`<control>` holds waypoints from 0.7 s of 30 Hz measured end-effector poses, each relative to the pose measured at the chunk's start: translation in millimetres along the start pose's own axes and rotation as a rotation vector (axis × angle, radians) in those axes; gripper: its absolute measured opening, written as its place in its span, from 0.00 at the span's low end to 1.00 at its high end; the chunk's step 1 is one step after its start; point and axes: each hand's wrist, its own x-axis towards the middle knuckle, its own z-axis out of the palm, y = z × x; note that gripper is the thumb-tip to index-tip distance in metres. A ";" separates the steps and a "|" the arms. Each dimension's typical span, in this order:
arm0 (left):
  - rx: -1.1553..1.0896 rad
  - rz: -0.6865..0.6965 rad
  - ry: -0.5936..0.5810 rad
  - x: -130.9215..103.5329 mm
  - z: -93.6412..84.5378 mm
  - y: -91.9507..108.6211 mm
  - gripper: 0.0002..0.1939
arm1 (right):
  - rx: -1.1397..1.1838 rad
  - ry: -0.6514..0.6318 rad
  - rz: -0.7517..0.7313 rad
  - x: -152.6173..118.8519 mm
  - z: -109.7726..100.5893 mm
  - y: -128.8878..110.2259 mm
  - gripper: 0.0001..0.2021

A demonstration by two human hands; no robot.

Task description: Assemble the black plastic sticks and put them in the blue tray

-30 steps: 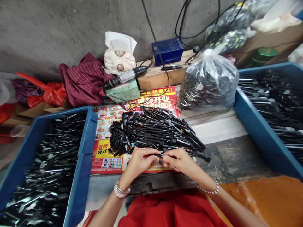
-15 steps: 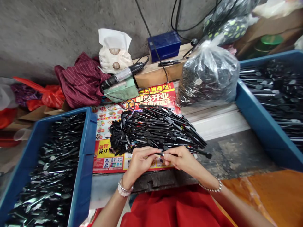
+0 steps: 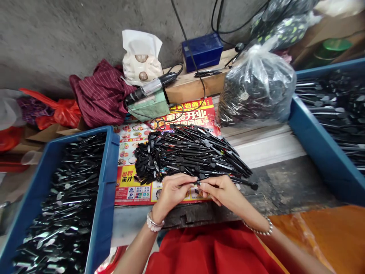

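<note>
My left hand [image 3: 177, 192] and my right hand [image 3: 221, 190] meet fingertip to fingertip over the front edge of a printed sheet [image 3: 134, 190]. Between them they pinch a small black part [image 3: 197, 183], mostly hidden by the fingers. Just beyond lies a pile of thin black sticks with round ends [image 3: 191, 152]. Small black leaf-shaped pieces [image 3: 146, 160] are heaped at the pile's left side.
Blue bins full of black parts stand at left [image 3: 107, 182] and right [image 3: 322, 148]. Behind the pile are a corded tool [image 3: 151, 88] on a green box [image 3: 151, 106], a blue box [image 3: 203, 51] and a filled plastic bag [image 3: 256, 87].
The whole view has shifted slightly, so things sit a little further right. Both hands remain together at the small part, with the right fingers slightly more spread.
</note>
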 end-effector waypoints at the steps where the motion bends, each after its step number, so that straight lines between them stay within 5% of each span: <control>1: -0.007 -0.004 0.004 -0.5 0.1 1.0 0.13 | -0.063 0.022 -0.028 -1.3 0.0 -1.5 0.18; 11: -0.010 -0.149 -0.001 -6.6 -4.4 17.1 0.09 | -0.767 0.477 -0.788 -16.0 7.4 3.5 0.13; 17: -0.046 -0.106 -0.021 -7.5 -5.5 18.6 0.09 | -0.767 0.481 -0.881 -17.3 6.9 4.3 0.12; 21: -0.165 -0.230 0.017 -7.3 -4.1 31.2 0.08 | -0.567 0.434 -0.714 -22.4 5.9 4.8 0.11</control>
